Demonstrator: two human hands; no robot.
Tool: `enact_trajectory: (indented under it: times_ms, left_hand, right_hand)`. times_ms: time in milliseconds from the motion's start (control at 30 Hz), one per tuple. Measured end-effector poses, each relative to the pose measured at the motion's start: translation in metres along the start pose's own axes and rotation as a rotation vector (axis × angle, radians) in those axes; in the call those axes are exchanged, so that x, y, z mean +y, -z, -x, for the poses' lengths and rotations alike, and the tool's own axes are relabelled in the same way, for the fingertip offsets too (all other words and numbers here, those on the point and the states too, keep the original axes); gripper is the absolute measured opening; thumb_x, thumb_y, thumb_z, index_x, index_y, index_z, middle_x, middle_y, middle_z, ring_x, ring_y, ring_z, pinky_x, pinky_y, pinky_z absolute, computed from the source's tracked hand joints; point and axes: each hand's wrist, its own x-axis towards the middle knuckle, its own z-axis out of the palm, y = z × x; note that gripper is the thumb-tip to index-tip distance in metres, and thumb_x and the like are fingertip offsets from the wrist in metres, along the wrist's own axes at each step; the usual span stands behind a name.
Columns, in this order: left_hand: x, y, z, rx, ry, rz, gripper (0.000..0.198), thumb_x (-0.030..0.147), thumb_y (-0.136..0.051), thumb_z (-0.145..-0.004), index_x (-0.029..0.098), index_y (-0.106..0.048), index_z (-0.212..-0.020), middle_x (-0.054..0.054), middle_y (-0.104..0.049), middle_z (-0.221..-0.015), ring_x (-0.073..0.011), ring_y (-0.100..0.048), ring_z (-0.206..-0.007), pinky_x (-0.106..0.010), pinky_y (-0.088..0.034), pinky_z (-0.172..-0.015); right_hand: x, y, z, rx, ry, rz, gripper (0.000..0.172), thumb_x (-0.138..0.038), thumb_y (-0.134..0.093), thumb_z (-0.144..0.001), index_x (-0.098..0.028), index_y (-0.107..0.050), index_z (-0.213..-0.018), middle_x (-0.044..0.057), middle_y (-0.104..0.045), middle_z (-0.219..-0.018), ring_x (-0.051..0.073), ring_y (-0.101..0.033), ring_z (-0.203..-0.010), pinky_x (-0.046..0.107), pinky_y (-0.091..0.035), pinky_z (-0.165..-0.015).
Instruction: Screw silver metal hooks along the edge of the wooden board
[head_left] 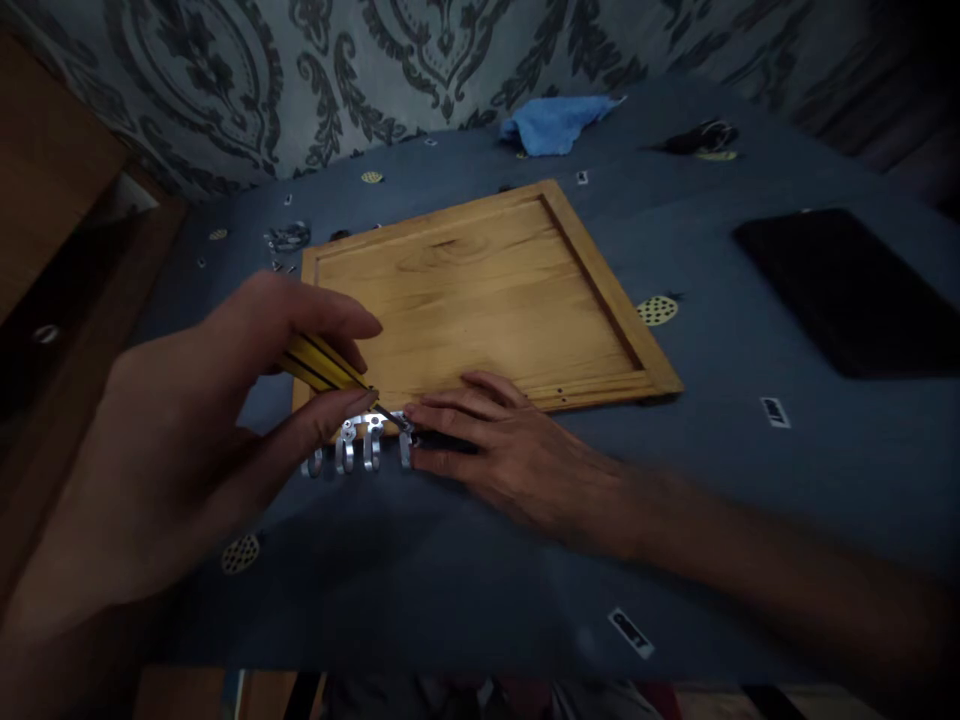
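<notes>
My left hand (225, 400) is closed around the yellow and black handle of a screwdriver (324, 362). Its metal shaft slants down to the right, the tip at a silver hook rack (375, 425) on the near edge of a framed wooden panel (465, 290). Several curved hooks hang over that edge. At the rack's right end, my right hand (525, 460) holds it with index finger and thumb, while its other fingers rest on the wood. A dark gap between thumb and index finger is hard to make out. The exact contact at the screwdriver tip is too small to tell.
The panel lies on a table with a dark blue patterned cloth (487, 580). Behind it are a blue rag (559, 122) and a dark object (694, 138). Small metal parts (287, 237) lie back left. A black flat object (855, 290) is at right; wooden furniture (60, 170) stands left.
</notes>
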Motion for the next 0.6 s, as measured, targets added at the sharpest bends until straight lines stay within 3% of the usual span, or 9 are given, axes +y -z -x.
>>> enact_trajectory:
  times_ms: [100,300,600]
  left_hand:
    - [-0.0028,-0.0036,0.0004,-0.009,-0.005,0.043,0.026,0.036,-0.066,-0.097,0.032,-0.064,-0.122,0.006,-0.073,-0.103,-0.0149,-0.072,-0.082,-0.029,-0.054,-0.06]
    - [-0.0065,-0.0092,-0.0016,0.019,-0.088,-0.013,0.025,0.035,-0.069,-0.097,0.026,-0.066,-0.12,0.006,-0.073,-0.103,-0.0136,-0.072,-0.086,-0.027,-0.055,-0.069]
    - [-0.0046,-0.0047,-0.0012,-0.076,-0.135,-0.063,0.022,0.03,-0.06,-0.101,0.026,-0.063,-0.123,0.005,-0.074,-0.105,-0.0134,-0.074,-0.083,-0.023,-0.056,-0.062]
  right_hand:
    - [-0.0005,0.0002,0.0,-0.003,-0.007,-0.011,0.034,-0.016,-0.056,-0.104,-0.027,-0.069,-0.133,0.009,-0.062,-0.149,0.025,-0.051,-0.142,0.056,-0.033,-0.121]
    - [-0.0018,0.0005,-0.0003,0.013,0.005,-0.025,0.032,-0.017,-0.054,-0.105,-0.025,-0.069,-0.132,0.01,-0.062,-0.149,0.027,-0.051,-0.141,0.057,-0.034,-0.12]
    - [-0.0024,0.0009,-0.0012,0.013,0.002,-0.005,0.032,-0.018,-0.055,-0.104,-0.026,-0.069,-0.132,0.009,-0.063,-0.148,0.025,-0.051,-0.142,0.055,-0.034,-0.12]
